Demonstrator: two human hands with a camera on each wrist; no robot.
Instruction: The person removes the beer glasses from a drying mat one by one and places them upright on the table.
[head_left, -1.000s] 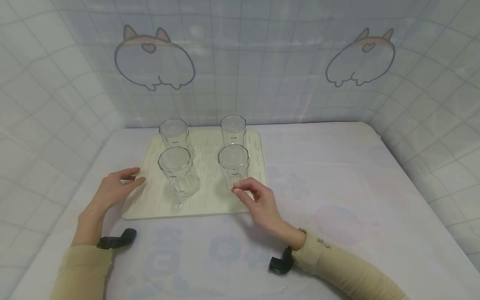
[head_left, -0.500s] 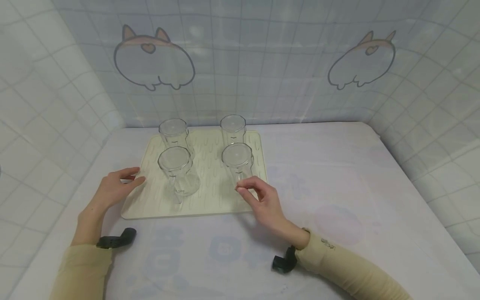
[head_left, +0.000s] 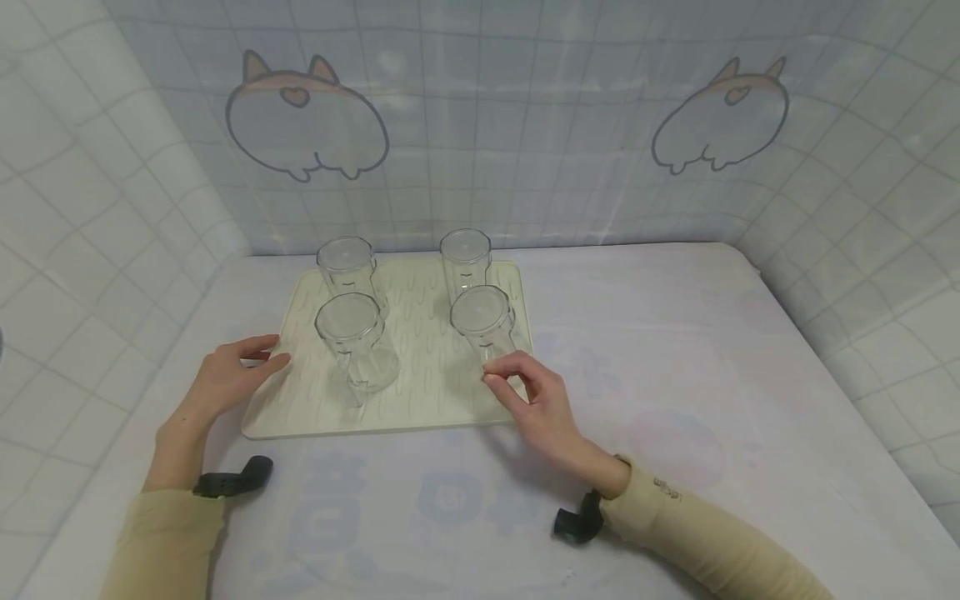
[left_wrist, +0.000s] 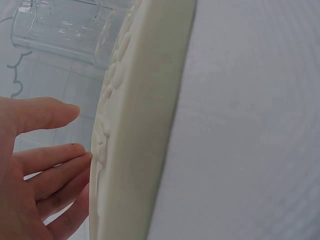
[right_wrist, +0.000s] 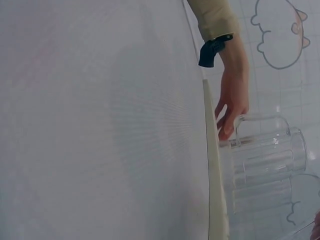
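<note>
My right hand (head_left: 536, 404) pinches the handle of the front right clear glass mug (head_left: 483, 315) between thumb and fingers. This mug tilts a little; whether its base touches the cream ridged tray (head_left: 420, 408) is hard to tell. My left hand (head_left: 228, 379) lies at the tray's left edge, thumb and fingers apart with nothing between them. In the left wrist view, the fingertips (left_wrist: 82, 150) of that hand meet the tray's side (left_wrist: 145, 110). On the tray's left half stand a front mug (head_left: 352, 325) and a back mug (head_left: 347, 258); another mug (head_left: 465, 250) stands at back right.
A white patterned cloth (head_left: 675, 350) covers the table, stretching right of the tray. White grid-patterned curtain walls (head_left: 525, 150) with cartoon animal drawings enclose the back and sides. A black wrist camera mount (head_left: 234, 477) sits by the left sleeve, and a second black mount (head_left: 579, 521) by the right.
My right hand has moved slightly rightward with the front right mug, whose rim shifted the same way. The left hand, the tray and the other mugs stay where they were.
</note>
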